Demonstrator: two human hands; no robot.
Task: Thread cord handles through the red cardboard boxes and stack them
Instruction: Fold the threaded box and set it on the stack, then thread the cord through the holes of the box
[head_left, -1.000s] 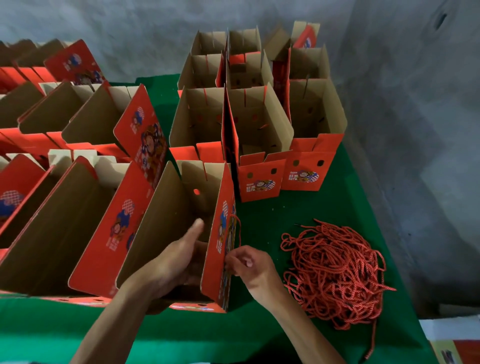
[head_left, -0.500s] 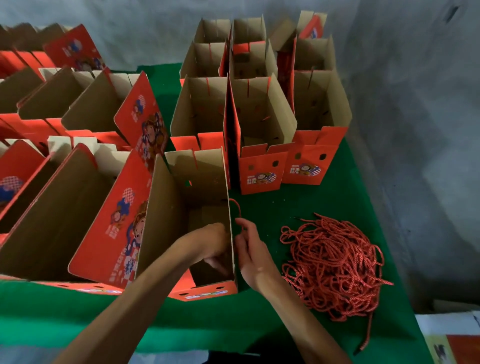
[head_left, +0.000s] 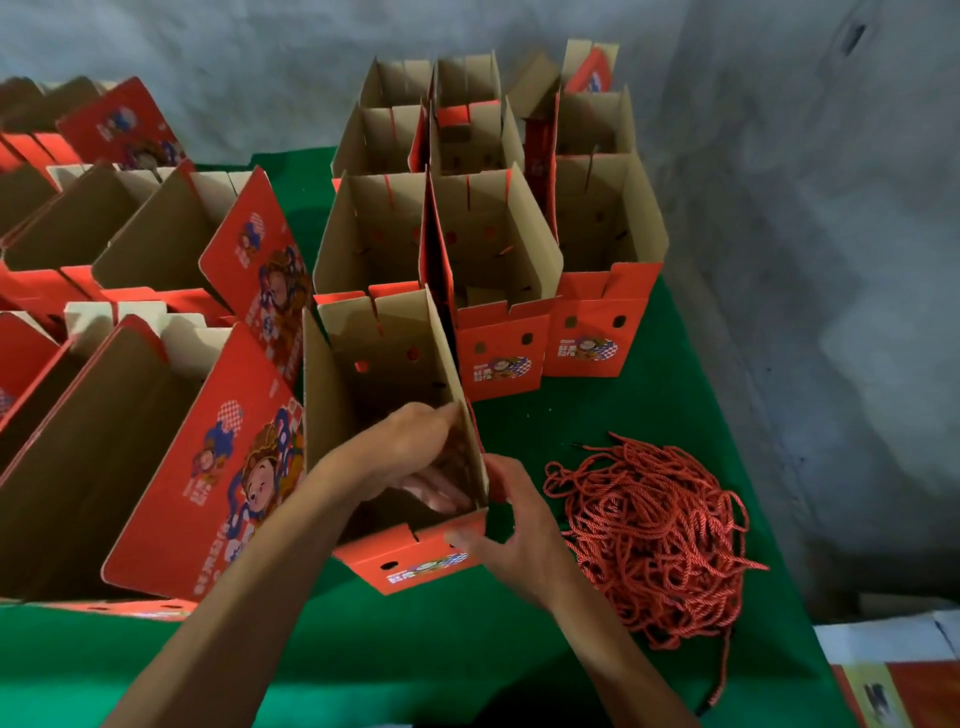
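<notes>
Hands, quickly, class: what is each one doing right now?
Left hand: reaches inside the open box, fingers curled; whether it pinches anything cannot be told.
Right hand: grips the box's near right corner from outside.

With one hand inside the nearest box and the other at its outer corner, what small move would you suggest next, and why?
Probably draw the cord end through from inside. The left hand reaches into the open box, fingers against its right wall, while the right hand grips the outer corner. No cord is visible at the wall, so this is a guess; the cord pile lies just right.
</notes>
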